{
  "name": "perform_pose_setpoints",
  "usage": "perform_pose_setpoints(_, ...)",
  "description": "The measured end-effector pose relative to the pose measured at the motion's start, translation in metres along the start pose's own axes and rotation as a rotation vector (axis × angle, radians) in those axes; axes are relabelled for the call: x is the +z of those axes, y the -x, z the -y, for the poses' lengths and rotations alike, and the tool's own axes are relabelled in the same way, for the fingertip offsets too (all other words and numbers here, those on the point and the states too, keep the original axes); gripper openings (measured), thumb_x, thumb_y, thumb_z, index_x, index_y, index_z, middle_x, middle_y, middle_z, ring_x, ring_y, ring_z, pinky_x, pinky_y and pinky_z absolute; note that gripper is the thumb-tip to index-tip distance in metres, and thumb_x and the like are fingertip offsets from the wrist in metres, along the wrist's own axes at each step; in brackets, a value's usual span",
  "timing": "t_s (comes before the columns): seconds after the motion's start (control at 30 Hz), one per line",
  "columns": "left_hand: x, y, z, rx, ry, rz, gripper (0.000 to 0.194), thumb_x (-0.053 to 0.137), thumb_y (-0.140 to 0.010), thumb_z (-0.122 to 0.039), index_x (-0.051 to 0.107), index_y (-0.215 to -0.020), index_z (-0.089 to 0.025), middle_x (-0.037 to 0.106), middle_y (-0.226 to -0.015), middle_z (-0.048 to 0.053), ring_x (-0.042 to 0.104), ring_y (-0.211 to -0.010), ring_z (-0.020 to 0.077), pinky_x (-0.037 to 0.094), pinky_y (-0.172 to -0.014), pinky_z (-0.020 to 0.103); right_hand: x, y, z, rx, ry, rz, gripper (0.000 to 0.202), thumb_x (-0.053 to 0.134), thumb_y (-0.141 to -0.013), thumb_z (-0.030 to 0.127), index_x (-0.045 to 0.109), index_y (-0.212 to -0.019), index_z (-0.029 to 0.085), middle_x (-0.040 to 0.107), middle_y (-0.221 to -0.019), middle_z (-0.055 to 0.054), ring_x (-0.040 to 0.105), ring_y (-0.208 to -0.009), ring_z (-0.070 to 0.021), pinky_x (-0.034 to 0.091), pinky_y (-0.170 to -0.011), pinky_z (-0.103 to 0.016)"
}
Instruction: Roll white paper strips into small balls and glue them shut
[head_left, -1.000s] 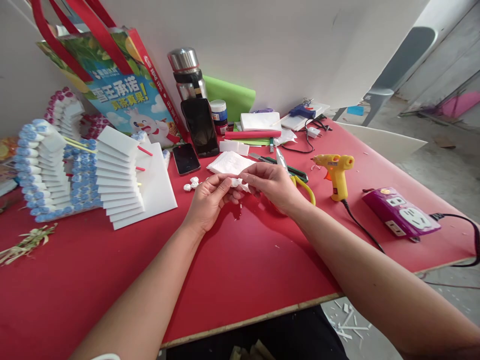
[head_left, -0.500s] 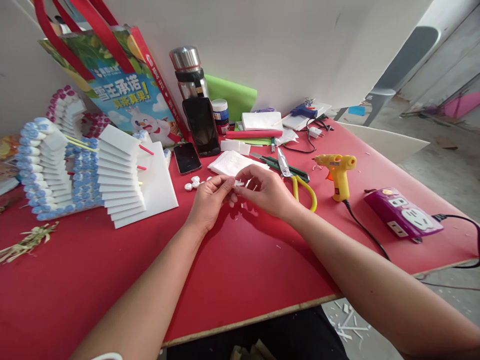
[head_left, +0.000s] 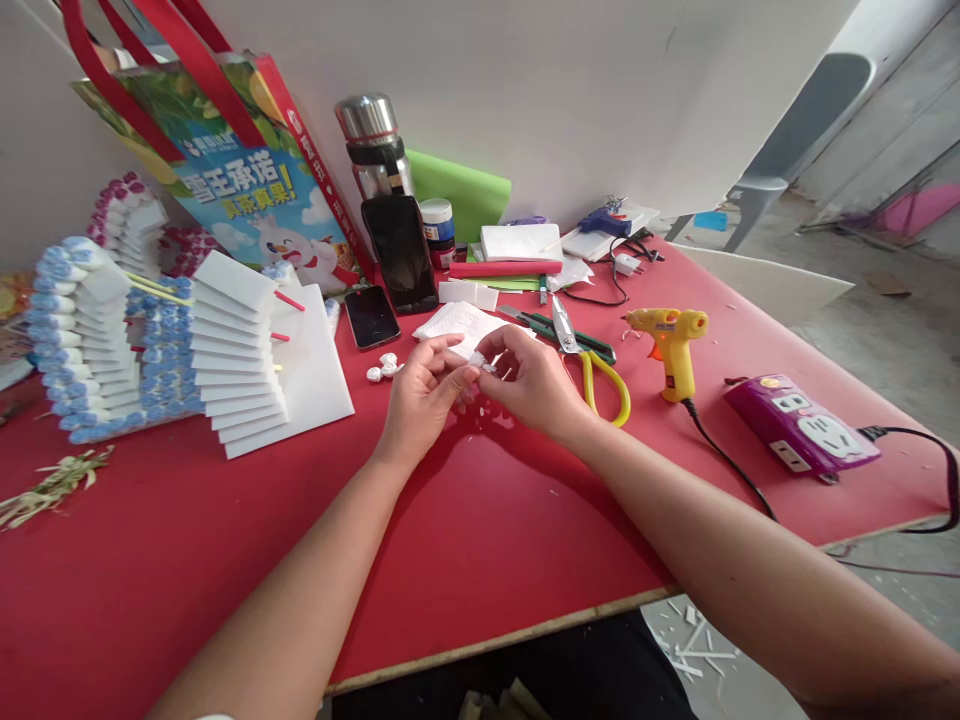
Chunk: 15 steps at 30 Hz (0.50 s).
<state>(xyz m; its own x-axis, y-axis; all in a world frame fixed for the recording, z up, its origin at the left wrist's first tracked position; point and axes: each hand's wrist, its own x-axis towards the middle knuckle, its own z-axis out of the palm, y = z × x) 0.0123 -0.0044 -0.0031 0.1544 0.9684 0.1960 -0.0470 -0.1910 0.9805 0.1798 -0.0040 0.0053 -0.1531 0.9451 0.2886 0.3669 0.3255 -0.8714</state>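
Observation:
My left hand (head_left: 426,398) and my right hand (head_left: 534,385) meet above the red table, thumbs and fingertips pinched around a small white piece (head_left: 480,362) that looks like thin paper. Fingers hide most of that piece. Just left of my left hand lie several small white balls (head_left: 386,368). Behind the hands rests a stack of white tissue (head_left: 457,322). Scissors with yellow handles (head_left: 622,395) lie to the right of my right hand, by a green cutter (head_left: 551,325).
On the red table (head_left: 480,560) stand a layered white-and-blue model (head_left: 90,340), a propped black phone (head_left: 401,250), a steel flask (head_left: 371,140) and a printed bag (head_left: 262,190). To the right are a yellow glue gun (head_left: 675,345) with its cord and a purple power strip (head_left: 802,425).
The fingers of my left hand have lifted and spread slightly, and more of the white piece shows between the hands. The whole view has shifted a little.

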Motion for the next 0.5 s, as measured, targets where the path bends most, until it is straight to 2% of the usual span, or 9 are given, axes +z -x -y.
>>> perform_pose_setpoints(0.1, -0.0035, -0.0028, 0.0049, 0.015, 0.043, -0.111, 0.032, 0.072, -0.088, -0.039, 0.066, -0.111, -0.018, 0.068, -0.088, 0.002, 0.061, -0.063, 0.0108, 0.05, -0.058, 0.024, -0.0005, -0.0009, 0.0002, 0.011, -0.046, -0.029, 0.018, 0.065, -0.082, 0.035, 0.055, -0.088, 0.021, 0.065, -0.089, 0.0, 0.055, -0.065, -0.0114, 0.043, -0.061, -0.027)
perform_pose_setpoints(0.23, -0.0078, -0.0034, 0.0062, -0.009, 0.093, -0.166, 0.017, 0.071, -0.089, -0.034, 0.068, -0.088, -0.017, 0.062, -0.073, 0.0, 0.053, -0.057, 0.0084, 0.042, -0.052, 0.021, 0.0004, -0.001, -0.0009, 0.01, -0.107, -0.025, 0.018, 0.065, -0.082, 0.034, 0.056, -0.091, 0.021, 0.065, -0.092, 0.0, 0.056, -0.066, -0.0113, 0.045, -0.063, -0.028)
perform_pose_setpoints(0.4, -0.0066, -0.0007, 0.0, -0.023, 0.131, -0.096, 0.026, 0.065, -0.093, -0.035, 0.057, -0.074, -0.018, 0.055, -0.065, -0.003, 0.044, -0.052, 0.0067, 0.034, -0.05, 0.02, 0.0014, -0.0001, -0.0014, 0.025, -0.136, -0.014, 0.019, 0.066, -0.082, 0.034, 0.057, -0.091, 0.02, 0.065, -0.092, 0.0, 0.056, -0.067, -0.0112, 0.046, -0.064, -0.028)
perform_pose_setpoints(0.5, -0.006, 0.0002, -0.0008, -0.021, 0.096, -0.099, 0.037, 0.061, -0.096, -0.041, 0.054, -0.067, -0.018, 0.05, -0.056, -0.003, 0.039, -0.047, 0.0067, 0.029, -0.046, 0.022, 0.002, -0.0002, -0.0028, 0.017, -0.157, -0.014, 0.018, 0.066, -0.082, 0.033, 0.057, -0.092, 0.02, 0.065, -0.091, 0.0, 0.056, -0.067, -0.0109, 0.046, -0.065, -0.028)
